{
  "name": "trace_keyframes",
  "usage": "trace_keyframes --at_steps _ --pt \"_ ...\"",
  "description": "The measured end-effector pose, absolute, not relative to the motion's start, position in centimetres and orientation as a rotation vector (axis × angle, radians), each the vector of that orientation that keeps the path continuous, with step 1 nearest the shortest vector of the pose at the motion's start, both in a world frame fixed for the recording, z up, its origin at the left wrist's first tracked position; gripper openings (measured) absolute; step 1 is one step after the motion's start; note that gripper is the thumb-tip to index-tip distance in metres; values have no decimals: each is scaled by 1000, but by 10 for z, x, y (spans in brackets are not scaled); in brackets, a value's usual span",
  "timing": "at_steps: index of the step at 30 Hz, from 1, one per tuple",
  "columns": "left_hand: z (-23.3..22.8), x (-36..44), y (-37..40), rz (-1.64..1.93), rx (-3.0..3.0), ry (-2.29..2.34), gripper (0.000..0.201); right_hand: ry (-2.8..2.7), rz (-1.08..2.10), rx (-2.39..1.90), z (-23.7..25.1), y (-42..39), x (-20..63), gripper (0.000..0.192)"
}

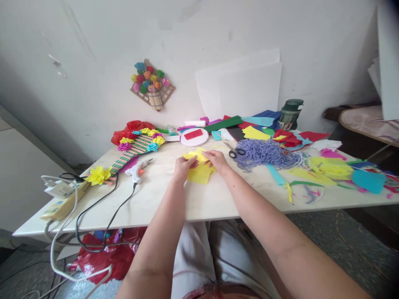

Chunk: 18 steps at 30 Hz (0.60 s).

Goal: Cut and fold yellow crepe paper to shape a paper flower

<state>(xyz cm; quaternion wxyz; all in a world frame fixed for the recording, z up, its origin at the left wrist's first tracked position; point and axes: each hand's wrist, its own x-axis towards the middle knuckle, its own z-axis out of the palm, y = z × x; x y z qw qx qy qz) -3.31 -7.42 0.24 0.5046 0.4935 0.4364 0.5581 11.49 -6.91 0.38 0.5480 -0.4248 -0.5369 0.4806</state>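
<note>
Yellow crepe paper (198, 174) is held up over the middle of the table, near its front. My left hand (183, 167) pinches its left side, and my right hand (217, 162) pinches the right side with thumb and fingers. The upper edge looks folded or ruffled between the hands; how many layers there are I cannot tell. Just beyond lies a white oval card (183, 142) with a red rectangle (193, 134) on it. Black-handled scissors (237, 153) rest to the right of my right hand, against a heap of purple yarn (264, 153).
A white glue gun (136, 172) lies at left, its cord hanging over the front edge. Behind it is a flower-trimmed stick craft (132, 151). A power strip (67, 203) sits at the left corner. Paper scraps (333, 168) and a dark jar (290, 115) stand right.
</note>
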Motion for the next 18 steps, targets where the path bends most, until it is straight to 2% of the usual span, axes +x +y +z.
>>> trace_keyframes --at_steps 6,14,18 --pt "0 -31 -73 1345 1326 1109 33 -1569 1080 -995 -2 -67 112 27" --pt "0 -30 -70 1549 1378 1257 32 -1788 450 -1171 -9 -67 107 24" --pt "2 -29 -71 1597 1442 1359 31 -1879 280 -1210 -7 -71 106 22"
